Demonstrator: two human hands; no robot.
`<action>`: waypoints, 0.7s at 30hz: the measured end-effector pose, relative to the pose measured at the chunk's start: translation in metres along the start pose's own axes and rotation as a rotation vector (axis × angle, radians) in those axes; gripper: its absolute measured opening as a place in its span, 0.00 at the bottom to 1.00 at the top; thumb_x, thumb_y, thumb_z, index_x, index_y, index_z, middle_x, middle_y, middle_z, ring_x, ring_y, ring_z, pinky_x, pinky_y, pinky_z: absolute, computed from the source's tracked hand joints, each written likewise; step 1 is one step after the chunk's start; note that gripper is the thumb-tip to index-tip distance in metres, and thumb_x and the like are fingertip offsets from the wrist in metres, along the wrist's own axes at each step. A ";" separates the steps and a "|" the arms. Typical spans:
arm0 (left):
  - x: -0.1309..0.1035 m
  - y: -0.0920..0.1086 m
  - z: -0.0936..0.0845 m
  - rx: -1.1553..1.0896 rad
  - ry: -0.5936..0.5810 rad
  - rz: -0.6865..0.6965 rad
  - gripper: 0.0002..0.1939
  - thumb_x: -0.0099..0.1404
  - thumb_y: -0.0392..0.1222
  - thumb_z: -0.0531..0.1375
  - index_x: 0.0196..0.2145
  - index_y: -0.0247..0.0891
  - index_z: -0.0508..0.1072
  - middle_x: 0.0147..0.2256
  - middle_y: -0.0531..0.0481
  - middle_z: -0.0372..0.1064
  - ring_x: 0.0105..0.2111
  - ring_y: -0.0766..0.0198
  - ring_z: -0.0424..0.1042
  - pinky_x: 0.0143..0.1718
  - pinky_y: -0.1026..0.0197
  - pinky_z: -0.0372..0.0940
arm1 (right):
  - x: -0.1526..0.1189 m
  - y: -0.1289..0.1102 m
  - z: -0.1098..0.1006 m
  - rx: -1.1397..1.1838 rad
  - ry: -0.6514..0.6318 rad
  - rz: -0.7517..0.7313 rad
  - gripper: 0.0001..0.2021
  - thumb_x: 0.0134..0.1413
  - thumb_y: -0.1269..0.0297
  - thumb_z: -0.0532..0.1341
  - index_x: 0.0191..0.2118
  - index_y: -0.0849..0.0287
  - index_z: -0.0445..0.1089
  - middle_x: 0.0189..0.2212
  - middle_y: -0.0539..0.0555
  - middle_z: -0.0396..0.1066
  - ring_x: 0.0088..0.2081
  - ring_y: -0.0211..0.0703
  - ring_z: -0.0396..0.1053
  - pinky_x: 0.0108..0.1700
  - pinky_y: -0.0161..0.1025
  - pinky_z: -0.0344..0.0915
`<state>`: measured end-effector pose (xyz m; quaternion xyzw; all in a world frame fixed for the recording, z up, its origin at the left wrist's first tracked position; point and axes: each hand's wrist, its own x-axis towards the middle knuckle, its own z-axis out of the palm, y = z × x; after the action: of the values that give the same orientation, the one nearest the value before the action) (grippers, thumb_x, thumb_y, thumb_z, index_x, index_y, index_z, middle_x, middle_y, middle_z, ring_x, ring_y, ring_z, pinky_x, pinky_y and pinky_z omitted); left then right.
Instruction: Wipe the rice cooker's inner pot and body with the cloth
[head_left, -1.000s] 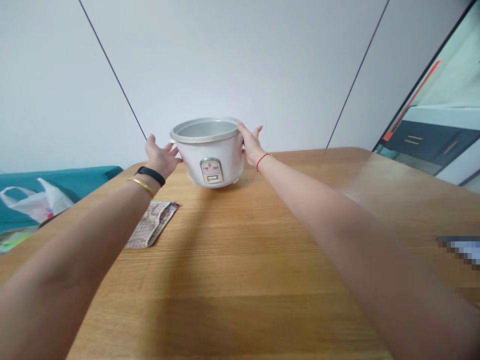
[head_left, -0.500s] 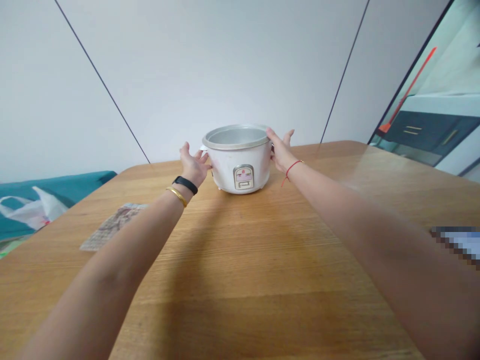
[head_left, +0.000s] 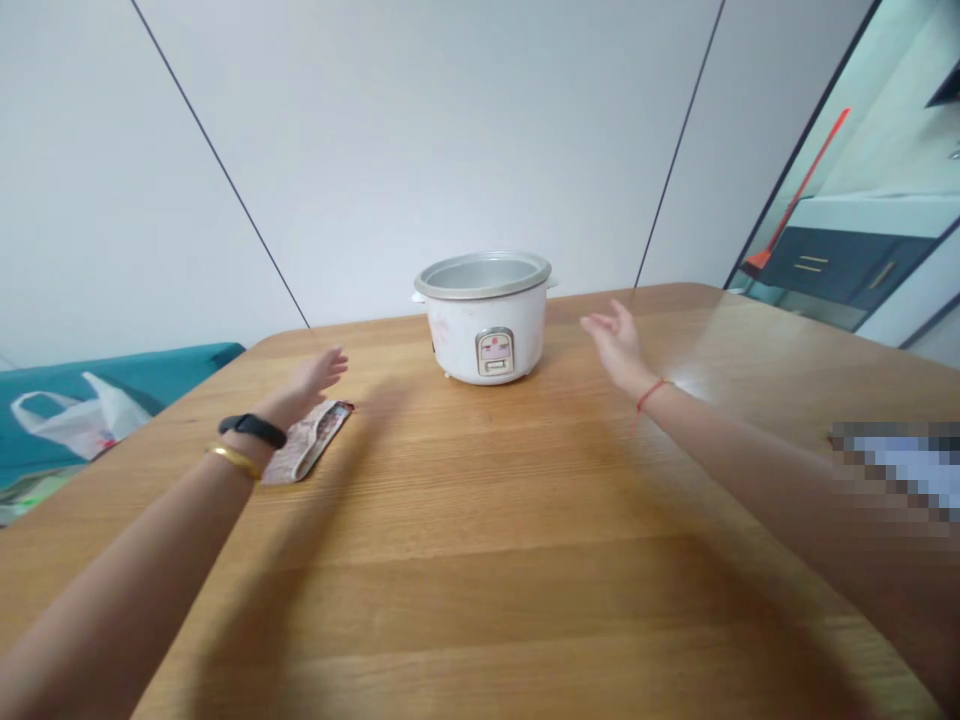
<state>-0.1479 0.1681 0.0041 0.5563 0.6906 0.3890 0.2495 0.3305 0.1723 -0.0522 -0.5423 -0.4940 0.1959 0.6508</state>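
A white rice cooker (head_left: 454, 335) without a lid stands upright near the far side of the wooden table (head_left: 480, 520). Its grey rim and part of the inside show, and a switch panel faces me. To its left, my left hand (head_left: 306, 388) is in the air with fingers stretched, holding nothing. Below that hand lies a folded patterned cloth (head_left: 315, 440), partly hidden by my wrist. My right hand (head_left: 616, 345) is off to the cooker's right, apart from it, its fingers extended and nothing in them.
A pixelated flat object (head_left: 900, 460) lies at the table's right edge. On the left, a white plastic bag (head_left: 79, 420) rests on a teal seat (head_left: 184, 372). Behind the table rises a pale wall (head_left: 420, 130). An orange broom (head_left: 799, 195) leans in the room at right.
Both hands have let go of the rice cooker's sides and drawn back toward me, the left one outward to the left, the right one outward to the right. The cooker stays on the table.
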 end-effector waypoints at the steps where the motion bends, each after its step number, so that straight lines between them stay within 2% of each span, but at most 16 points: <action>1: -0.005 -0.017 -0.024 0.078 0.041 -0.031 0.23 0.58 0.64 0.56 0.34 0.41 0.75 0.39 0.41 0.78 0.50 0.41 0.73 0.52 0.35 0.63 | -0.019 0.006 -0.014 -0.016 0.001 -0.066 0.39 0.52 0.49 0.63 0.67 0.57 0.55 0.55 0.63 0.70 0.56 0.52 0.69 0.62 0.57 0.61; 3: -0.020 -0.044 -0.062 0.228 0.113 -0.072 0.18 0.51 0.59 0.61 0.23 0.42 0.69 0.23 0.48 0.73 0.45 0.39 0.73 0.51 0.35 0.61 | -0.059 0.010 -0.037 -0.095 -0.035 -0.204 0.28 0.53 0.53 0.63 0.58 0.56 0.64 0.49 0.61 0.73 0.53 0.52 0.71 0.61 0.57 0.62; 4: -0.029 -0.054 -0.073 0.284 0.114 -0.088 0.17 0.48 0.57 0.63 0.19 0.42 0.67 0.18 0.50 0.68 0.41 0.37 0.73 0.50 0.33 0.61 | -0.078 0.008 -0.045 -0.146 -0.079 -0.252 0.23 0.54 0.54 0.63 0.55 0.56 0.67 0.48 0.60 0.74 0.52 0.52 0.71 0.62 0.57 0.61; 5: -0.038 -0.061 -0.079 0.325 0.098 -0.088 0.16 0.45 0.56 0.64 0.16 0.43 0.66 0.15 0.50 0.65 0.39 0.37 0.73 0.49 0.33 0.61 | -0.095 0.003 -0.050 -0.189 -0.123 -0.291 0.19 0.56 0.56 0.62 0.51 0.56 0.69 0.47 0.59 0.75 0.52 0.52 0.71 0.61 0.57 0.62; 6: -0.048 -0.065 -0.079 0.347 0.065 -0.069 0.16 0.43 0.55 0.65 0.16 0.43 0.67 0.16 0.50 0.67 0.37 0.36 0.74 0.49 0.33 0.62 | -0.111 -0.005 -0.052 -0.234 -0.182 -0.332 0.15 0.57 0.57 0.61 0.48 0.56 0.71 0.47 0.59 0.75 0.51 0.52 0.72 0.60 0.57 0.63; 7: -0.058 -0.067 -0.072 0.354 0.021 -0.033 0.15 0.42 0.55 0.65 0.17 0.43 0.70 0.19 0.49 0.71 0.38 0.36 0.74 0.50 0.34 0.62 | -0.125 -0.016 -0.050 -0.275 -0.249 -0.375 0.12 0.59 0.58 0.60 0.46 0.55 0.72 0.46 0.58 0.75 0.50 0.51 0.72 0.58 0.56 0.64; 9: -0.081 -0.062 -0.045 0.336 -0.078 0.073 0.16 0.43 0.58 0.66 0.24 0.43 0.77 0.33 0.46 0.80 0.45 0.38 0.74 0.55 0.40 0.62 | -0.148 -0.042 -0.037 -0.338 -0.401 -0.465 0.09 0.61 0.61 0.58 0.43 0.55 0.73 0.45 0.57 0.76 0.50 0.50 0.72 0.57 0.54 0.65; 12: -0.122 -0.034 0.015 0.275 -0.266 0.228 0.25 0.49 0.63 0.65 0.39 0.43 0.81 0.53 0.46 0.76 0.58 0.45 0.68 0.63 0.51 0.56 | -0.177 -0.077 -0.005 -0.466 -0.685 -0.573 0.12 0.61 0.60 0.58 0.48 0.54 0.73 0.53 0.56 0.74 0.57 0.50 0.67 0.64 0.58 0.55; 14: -0.147 -0.006 0.052 0.156 -0.529 0.312 0.32 0.58 0.63 0.62 0.53 0.40 0.77 0.61 0.42 0.67 0.63 0.47 0.63 0.66 0.49 0.52 | -0.189 -0.089 0.014 -0.585 -0.834 -0.578 0.24 0.58 0.52 0.62 0.58 0.53 0.69 0.63 0.58 0.65 0.65 0.56 0.57 0.68 0.64 0.44; 16: -0.159 0.025 0.079 -0.035 -0.741 0.344 0.34 0.63 0.61 0.60 0.61 0.41 0.69 0.64 0.43 0.63 0.63 0.49 0.63 0.65 0.49 0.55 | -0.194 -0.091 0.025 -0.703 -0.899 -0.500 0.38 0.53 0.42 0.63 0.66 0.55 0.61 0.69 0.60 0.55 0.69 0.63 0.48 0.68 0.68 0.39; 17: -0.158 0.040 0.088 -0.127 -0.771 0.329 0.33 0.64 0.59 0.60 0.62 0.40 0.68 0.62 0.42 0.65 0.61 0.49 0.66 0.63 0.48 0.57 | -0.193 -0.088 0.028 -0.761 -0.903 -0.447 0.42 0.52 0.39 0.62 0.68 0.57 0.58 0.70 0.61 0.52 0.70 0.65 0.46 0.67 0.69 0.38; 18: -0.151 0.055 0.093 -0.189 -0.729 0.301 0.32 0.64 0.58 0.61 0.60 0.39 0.70 0.60 0.40 0.68 0.59 0.48 0.68 0.62 0.47 0.59 | -0.190 -0.084 0.028 -0.814 -0.897 -0.397 0.43 0.53 0.37 0.60 0.69 0.59 0.57 0.70 0.63 0.50 0.70 0.67 0.44 0.67 0.70 0.38; 19: -0.139 0.070 0.096 -0.238 -0.623 0.281 0.30 0.63 0.56 0.63 0.57 0.38 0.72 0.58 0.39 0.70 0.58 0.47 0.69 0.61 0.46 0.59 | -0.187 -0.079 0.027 -0.859 -0.887 -0.360 0.43 0.55 0.36 0.57 0.69 0.60 0.57 0.71 0.63 0.49 0.70 0.68 0.44 0.66 0.70 0.37; 21: -0.104 0.098 0.098 -0.384 -0.295 0.308 0.26 0.58 0.51 0.67 0.51 0.37 0.76 0.58 0.37 0.70 0.61 0.44 0.65 0.64 0.46 0.55 | -0.180 -0.071 0.023 -0.917 -0.865 -0.327 0.41 0.58 0.37 0.53 0.69 0.60 0.57 0.71 0.63 0.49 0.71 0.68 0.43 0.66 0.71 0.37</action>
<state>0.0119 0.1009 0.0185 0.6478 0.4680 0.4609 0.3859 0.2130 0.0179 -0.0673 -0.5549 -0.8212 0.0641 0.1168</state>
